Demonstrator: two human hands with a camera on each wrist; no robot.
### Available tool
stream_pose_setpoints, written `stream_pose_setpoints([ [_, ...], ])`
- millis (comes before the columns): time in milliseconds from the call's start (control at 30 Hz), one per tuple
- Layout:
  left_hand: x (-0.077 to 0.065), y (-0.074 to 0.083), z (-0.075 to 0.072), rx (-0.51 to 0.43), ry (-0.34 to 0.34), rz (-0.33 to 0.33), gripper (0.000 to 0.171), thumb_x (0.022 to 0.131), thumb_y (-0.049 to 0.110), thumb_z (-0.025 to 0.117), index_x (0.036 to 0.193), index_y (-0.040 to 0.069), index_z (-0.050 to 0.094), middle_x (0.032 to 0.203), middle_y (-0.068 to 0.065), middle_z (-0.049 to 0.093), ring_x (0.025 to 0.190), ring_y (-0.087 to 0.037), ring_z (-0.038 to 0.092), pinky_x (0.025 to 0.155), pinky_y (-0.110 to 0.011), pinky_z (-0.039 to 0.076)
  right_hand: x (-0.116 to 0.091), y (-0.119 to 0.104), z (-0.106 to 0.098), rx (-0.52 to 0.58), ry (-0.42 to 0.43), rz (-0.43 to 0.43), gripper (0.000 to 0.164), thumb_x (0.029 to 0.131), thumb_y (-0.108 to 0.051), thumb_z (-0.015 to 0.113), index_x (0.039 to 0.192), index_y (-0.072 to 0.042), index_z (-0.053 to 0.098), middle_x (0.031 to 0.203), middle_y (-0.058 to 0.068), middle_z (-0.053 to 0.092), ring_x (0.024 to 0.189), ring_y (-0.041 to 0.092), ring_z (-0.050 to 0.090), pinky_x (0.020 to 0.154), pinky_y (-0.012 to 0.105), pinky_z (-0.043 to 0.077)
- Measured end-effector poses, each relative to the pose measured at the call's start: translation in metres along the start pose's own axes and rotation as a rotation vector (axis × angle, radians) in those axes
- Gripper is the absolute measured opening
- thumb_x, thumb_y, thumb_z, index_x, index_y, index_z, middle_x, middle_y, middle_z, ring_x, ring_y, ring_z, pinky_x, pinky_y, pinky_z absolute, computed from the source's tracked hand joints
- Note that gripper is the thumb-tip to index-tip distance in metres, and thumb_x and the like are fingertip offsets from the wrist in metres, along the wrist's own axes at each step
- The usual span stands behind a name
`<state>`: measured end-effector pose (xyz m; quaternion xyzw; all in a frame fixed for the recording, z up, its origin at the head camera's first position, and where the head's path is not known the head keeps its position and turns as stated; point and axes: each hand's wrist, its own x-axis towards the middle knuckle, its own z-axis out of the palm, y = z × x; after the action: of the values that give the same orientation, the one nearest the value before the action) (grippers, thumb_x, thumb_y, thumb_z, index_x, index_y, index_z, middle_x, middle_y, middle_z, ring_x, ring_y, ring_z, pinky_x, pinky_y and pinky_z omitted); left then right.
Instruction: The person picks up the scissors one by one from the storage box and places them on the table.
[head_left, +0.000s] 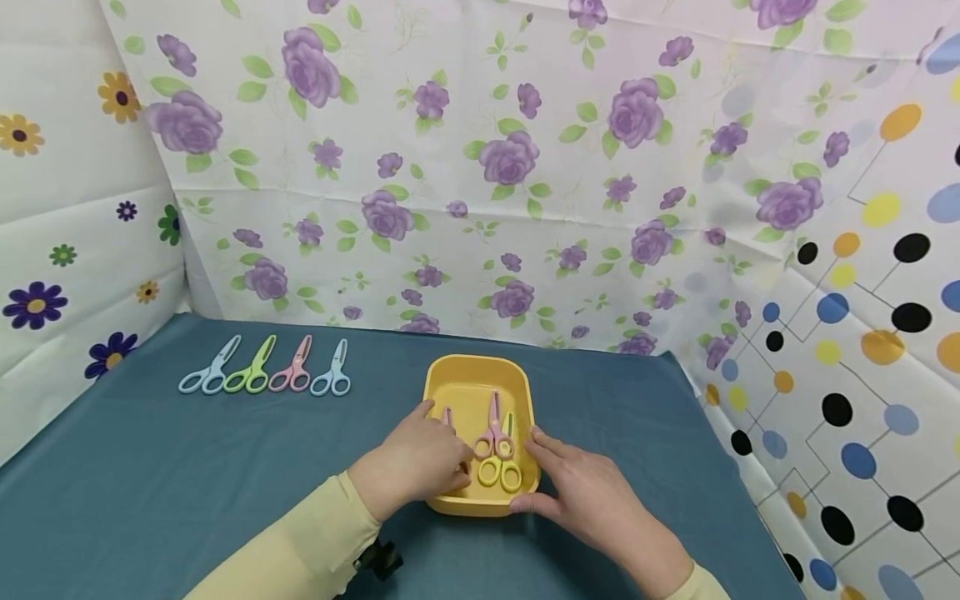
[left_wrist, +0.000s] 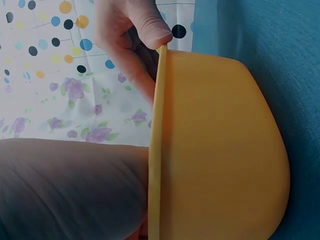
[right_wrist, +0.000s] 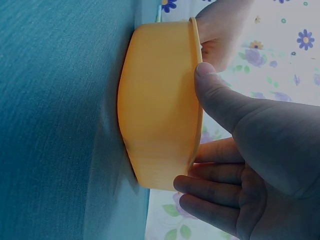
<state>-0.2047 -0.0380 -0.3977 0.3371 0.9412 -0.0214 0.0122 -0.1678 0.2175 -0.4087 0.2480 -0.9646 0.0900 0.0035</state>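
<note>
A yellow plastic bin (head_left: 480, 507) stands on the cloth with several small scissors inside. Pink scissors (head_left: 492, 433) overlap yellow scissors (head_left: 510, 472) on its right side. My left hand (head_left: 420, 458) reaches over the bin's left rim, thumb and forefinger pinching another pair of pink scissors (head_left: 447, 415); only the tip shows clearly and the handle is mostly covered. The right hand (head_left: 588, 492) steadies the bin's near right corner. In the right wrist view its thumb (right_wrist: 212, 85) presses the rim, while the other fingers lie fairly straight along the side.
To the left, a row holds blue scissors (head_left: 213, 367), green scissors (head_left: 252, 365), pink scissors (head_left: 292, 365) and smaller light-blue scissors (head_left: 332, 368), blades pointing away. A dark teal cloth (head_left: 187, 483) covers the table. Patterned sheets (head_left: 465, 250) rise behind and at both sides.
</note>
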Motion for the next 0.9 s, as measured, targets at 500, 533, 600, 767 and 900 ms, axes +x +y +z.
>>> stream_pose_setpoints([
  [500, 0.0015, -0.0017, 0.0031, -0.045, -0.03, 0.004, 0.021, 0.098, 0.047, 0.085, 0.105, 0.028, 0.088, 0.074, 0.012, 0.072, 0.092, -0.018, 0.075, 0.127, -0.067, 0.03, 0.0, -0.0009, -0.0002, -0.005, 0.005, -0.001, 0.093, 0.093, -0.076, 0.068, 0.157, -0.008, 0.063, 0.164, 0.011, 0.055, 0.133, 0.037, 0.068, 0.095, 0.058, 0.061],
  [533, 0.002, -0.0015, 0.0032, -0.04, -0.035, 0.0, 0.022, 0.098, 0.048, 0.084, 0.107, 0.028, 0.088, 0.075, 0.012, 0.072, 0.093, -0.019, 0.075, 0.127, -0.067, 0.03, -0.0001, -0.0009, -0.0002, -0.004, 0.005, -0.001, 0.093, 0.093, -0.076, 0.068, 0.157, -0.008, 0.063, 0.164, 0.011, 0.055, 0.133, 0.037, 0.068, 0.095, 0.058, 0.061],
  [600, 0.0028, -0.0007, 0.0035, -0.023, -0.04, -0.01, 0.024, 0.098, 0.049, 0.084, 0.11, 0.028, 0.087, 0.077, 0.01, 0.073, 0.094, -0.021, 0.074, 0.127, -0.066, 0.03, -0.0002, -0.0007, -0.0002, -0.001, 0.004, -0.003, 0.092, 0.093, -0.075, 0.068, 0.157, -0.008, 0.063, 0.164, 0.012, 0.055, 0.133, 0.037, 0.068, 0.095, 0.058, 0.062],
  [767, 0.0042, 0.0012, 0.003, 0.02, -0.046, -0.034, 0.026, 0.099, 0.051, 0.082, 0.114, 0.03, 0.085, 0.078, 0.007, 0.07, 0.091, -0.022, 0.069, 0.128, -0.064, 0.031, -0.0005, -0.0005, -0.0002, -0.001, 0.007, -0.005, 0.092, 0.093, -0.075, 0.067, 0.156, -0.008, 0.063, 0.164, 0.012, 0.055, 0.133, 0.037, 0.068, 0.094, 0.057, 0.062],
  [900, 0.0053, 0.0017, 0.0042, 0.031, -0.045, -0.048, 0.025, 0.098, 0.052, 0.083, 0.11, 0.029, 0.083, 0.081, 0.005, 0.07, 0.094, -0.023, 0.069, 0.128, -0.064, 0.031, -0.0002, -0.0006, -0.0002, -0.002, 0.003, -0.004, 0.093, 0.094, -0.076, 0.067, 0.157, -0.008, 0.062, 0.164, 0.012, 0.055, 0.133, 0.037, 0.068, 0.094, 0.057, 0.062],
])
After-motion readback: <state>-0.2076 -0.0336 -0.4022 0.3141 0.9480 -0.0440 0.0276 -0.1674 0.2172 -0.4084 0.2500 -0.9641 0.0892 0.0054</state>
